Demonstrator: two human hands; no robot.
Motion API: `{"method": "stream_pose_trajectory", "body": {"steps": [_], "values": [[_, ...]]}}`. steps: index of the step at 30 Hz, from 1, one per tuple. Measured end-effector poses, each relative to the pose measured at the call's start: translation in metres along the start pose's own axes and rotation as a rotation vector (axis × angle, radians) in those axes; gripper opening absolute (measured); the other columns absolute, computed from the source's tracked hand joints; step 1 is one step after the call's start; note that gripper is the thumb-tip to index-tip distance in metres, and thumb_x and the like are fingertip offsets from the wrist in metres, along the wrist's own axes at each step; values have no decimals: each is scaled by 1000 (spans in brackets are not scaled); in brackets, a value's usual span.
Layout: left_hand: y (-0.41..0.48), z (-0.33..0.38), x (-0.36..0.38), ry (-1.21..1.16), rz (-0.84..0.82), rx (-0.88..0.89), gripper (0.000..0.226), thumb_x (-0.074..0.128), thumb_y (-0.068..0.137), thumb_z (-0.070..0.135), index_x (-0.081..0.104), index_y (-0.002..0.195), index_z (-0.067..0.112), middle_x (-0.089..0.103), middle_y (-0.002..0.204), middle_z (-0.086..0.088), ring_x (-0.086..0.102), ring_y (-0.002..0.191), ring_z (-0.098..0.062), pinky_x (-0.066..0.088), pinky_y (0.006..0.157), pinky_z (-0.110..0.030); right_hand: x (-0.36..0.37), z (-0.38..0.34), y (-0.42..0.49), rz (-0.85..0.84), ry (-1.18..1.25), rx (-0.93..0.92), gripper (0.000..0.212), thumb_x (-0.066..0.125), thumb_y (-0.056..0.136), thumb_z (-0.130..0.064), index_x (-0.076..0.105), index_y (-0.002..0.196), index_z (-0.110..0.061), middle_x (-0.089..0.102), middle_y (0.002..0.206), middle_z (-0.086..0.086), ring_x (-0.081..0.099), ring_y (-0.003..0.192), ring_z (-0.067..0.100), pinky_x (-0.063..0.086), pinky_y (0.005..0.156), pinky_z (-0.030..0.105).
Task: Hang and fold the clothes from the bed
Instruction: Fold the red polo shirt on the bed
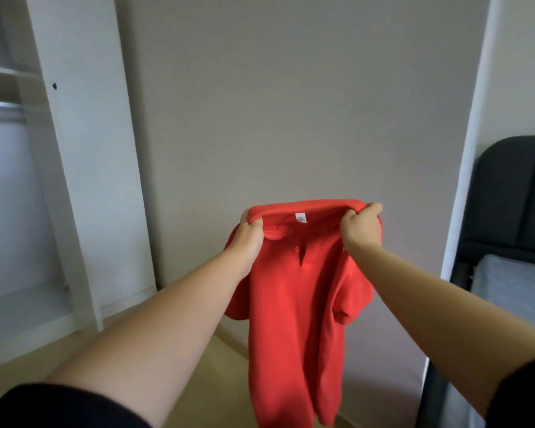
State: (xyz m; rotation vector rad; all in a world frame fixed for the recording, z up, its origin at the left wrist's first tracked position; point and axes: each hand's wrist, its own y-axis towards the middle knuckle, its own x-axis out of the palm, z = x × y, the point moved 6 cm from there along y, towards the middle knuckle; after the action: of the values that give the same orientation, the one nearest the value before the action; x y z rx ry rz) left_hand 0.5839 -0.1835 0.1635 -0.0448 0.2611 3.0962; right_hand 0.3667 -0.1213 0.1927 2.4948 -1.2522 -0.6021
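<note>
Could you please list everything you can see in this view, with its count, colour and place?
polo shirt: one, red, centre, hanging from both hands
size label: one, white, inside its collar
wardrobe: one, white, open, left
hanging rail: one, silver, inside wardrobe
wall: one, beige-grey, behind shirt
headboard: one, dark grey, right
mattress: one, light grey, below headboard
floor: one, light wood, bottom
left hand: one, gripping shirt's top left
right hand: one, gripping shirt's top right
sleeves: two, black, bottom corners
</note>
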Motion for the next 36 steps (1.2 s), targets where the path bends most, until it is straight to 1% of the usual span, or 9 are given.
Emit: {"method": "stream_pose_trajectory", "body": {"steps": [4, 8, 11, 12, 14, 16, 24, 30, 36], "values": [[-15, 21, 25, 49, 27, 76, 51, 33, 102, 34, 21, 151, 28, 41, 147, -7, 39, 134, -27, 26, 114, -40, -30, -10, 0, 62, 77, -65, 28, 38, 92, -9, 33, 118, 0, 55, 89, 18, 60, 92, 39, 34, 70, 33], [-38, 58, 57, 83, -3, 208, 54, 28, 103, 32, 5, 152, 29, 27, 156, -3, 29, 140, -22, 21, 107, -25, -76, -25, 2, 102, 99, -80, 19, 40, 90, -12, 27, 103, -12, 60, 106, 23, 59, 96, 37, 38, 76, 35], [-62, 93, 79, 75, -15, 293, 55, 29, 103, 29, 4, 152, 28, 35, 151, -4, 42, 129, -21, 26, 85, -12, -123, -44, -1, 163, 77, -133, 21, 42, 86, -14, 27, 102, -13, 58, 111, 23, 56, 100, 39, 44, 85, 41], [-72, 106, 87, 63, -30, 323, 56, 30, 103, 27, 3, 152, 27, 36, 150, -6, 43, 130, -22, 25, 88, -9, -140, -51, -2, 195, 62, -162, 23, 43, 85, -13, 30, 103, -11, 57, 111, 23, 55, 101, 39, 44, 88, 44], [-92, 132, 101, 42, -80, 383, 59, 32, 102, 24, -1, 152, 26, 30, 154, -10, 38, 136, -26, 23, 111, -25, -175, -67, -8, 268, 28, -221, 29, 45, 82, -11, 36, 108, -6, 56, 112, 23, 53, 104, 40, 43, 91, 47], [-114, 155, 114, 51, -108, 450, 62, 33, 102, 22, -2, 152, 25, 24, 156, -11, 32, 140, -27, 22, 115, -34, -209, -83, -17, 354, -25, -293, 31, 49, 79, -10, 39, 108, -2, 53, 113, 23, 49, 106, 40, 39, 94, 46], [-188, 202, 183, 7, -246, 643, 62, 35, 102, 24, -1, 152, 22, 12, 159, -5, 17, 145, -17, 12, 110, -19, -311, -111, -36, 608, -252, -507, 44, 51, 71, -8, 45, 114, 1, 50, 118, 19, 37, 127, 37, 12, 115, 47], [-200, 155, 260, 111, -427, 573, 63, 35, 101, 27, -1, 152, 26, 11, 160, -6, 13, 146, -19, 11, 113, -24, -342, -44, -25, 589, -320, -435, 41, 51, 74, -12, 44, 114, -6, 45, 123, 12, 31, 133, 30, 6, 114, 55], [-205, 33, 354, 469, -642, 358, 64, 35, 96, 24, 6, 153, 25, 16, 158, -12, 25, 141, -30, 21, 113, -36, -339, 119, -10, 425, -608, -156, 40, 52, 79, -19, 41, 116, -6, 43, 132, 15, 21, 139, 30, 8, 110, 62]]}}
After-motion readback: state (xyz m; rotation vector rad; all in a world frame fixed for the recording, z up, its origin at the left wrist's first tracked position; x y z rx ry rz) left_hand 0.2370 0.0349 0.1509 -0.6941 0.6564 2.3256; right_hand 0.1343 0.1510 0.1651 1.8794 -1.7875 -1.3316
